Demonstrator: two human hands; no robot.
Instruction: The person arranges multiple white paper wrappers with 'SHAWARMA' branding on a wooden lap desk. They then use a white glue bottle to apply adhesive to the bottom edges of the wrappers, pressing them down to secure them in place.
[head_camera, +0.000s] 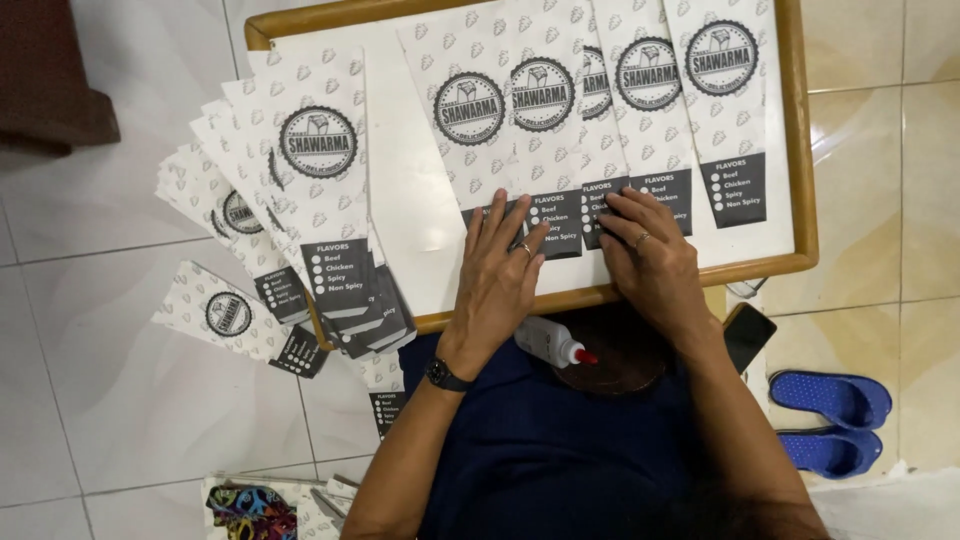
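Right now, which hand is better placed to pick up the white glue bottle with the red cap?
Probably the left hand: its wrist lies right beside the white glue bottle with the red cap, on the person's lap. The right hand presses the paper sleeves farther off.

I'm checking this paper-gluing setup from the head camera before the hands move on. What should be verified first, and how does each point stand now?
1. Left hand flat on a printed sheet: ok.
2. Right hand pressing the dark ends of the overlapped sheets: ok.
3. Sheets lie in an even overlapping row on the tray: ok.
4. Glue bottle within reach, lying in the lap below the tray edge: ok; whether its red cap is shut, cannot tell.
5. Seam under the fingers bonded: cannot tell, the hands cover it.
6. Spare stack fully on the tray: not ok, it fans over the left edge, and some lie on the floor.
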